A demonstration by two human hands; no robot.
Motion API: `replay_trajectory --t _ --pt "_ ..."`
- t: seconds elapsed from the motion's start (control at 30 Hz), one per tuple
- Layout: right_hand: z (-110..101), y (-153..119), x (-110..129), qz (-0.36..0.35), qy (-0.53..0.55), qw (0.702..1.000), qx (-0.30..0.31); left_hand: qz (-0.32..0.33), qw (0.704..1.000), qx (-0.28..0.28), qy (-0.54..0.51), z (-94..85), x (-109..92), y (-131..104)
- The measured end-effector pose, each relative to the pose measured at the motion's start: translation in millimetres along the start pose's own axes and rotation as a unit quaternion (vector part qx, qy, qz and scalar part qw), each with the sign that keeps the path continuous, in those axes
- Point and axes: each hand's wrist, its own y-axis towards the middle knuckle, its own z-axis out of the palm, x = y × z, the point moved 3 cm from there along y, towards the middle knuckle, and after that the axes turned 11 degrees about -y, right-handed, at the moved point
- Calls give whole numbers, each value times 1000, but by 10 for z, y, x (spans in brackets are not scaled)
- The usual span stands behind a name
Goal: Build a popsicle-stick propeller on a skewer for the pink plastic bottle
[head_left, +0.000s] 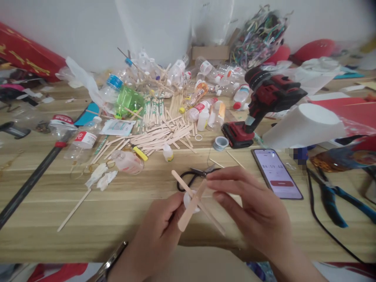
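Observation:
Two flat wooden craft sticks point(188, 213) cross each other in an X on a small white round piece point(187, 199), perhaps a bottle cap. My left hand point(160, 223) is closed around that white piece from the left, below the crossing. My right hand point(249, 207) is at the right, its thumb apart from the fingers. Its fingertips are at the upper right end of one stick; whether they touch it I cannot tell. Black-handled scissors point(188, 182) lie on the table just behind the sticks, partly covered by them.
Behind lie a pile of craft sticks point(164, 135), a small glue bottle point(168, 152), a solder spool point(221, 143) and several plastic bottles point(131, 161). A red cordless drill point(264, 102) stands at right, with a phone point(276, 174) and blue-handled pliers point(330, 201) nearer. A dark rod point(35, 182) lies left.

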Motion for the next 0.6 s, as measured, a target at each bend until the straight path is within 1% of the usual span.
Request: replay_trajectory --t 0.03,0.1,0.27,0.4,0.47,0.6 --pt "2 23 53 -26 4 999 21 3 1000 3 -3 6 -2 -7" --pt "29 47 113 -54 17 997 48 9 1000 7 -10 13 -5 -21" --pt "87 52 113 -43 67 994 70 12 1000 10 -4 9 -14 -66" --pt "73 62 116 -44 92 988 116 0 999 38 25 19 -25 -85" --pt "67 64 123 -42 96 986 129 -8 998 49 34 21 -31 -84" --pt "66 54 125 -28 97 986 129 4 998 55 -4 -1 -43 -62"
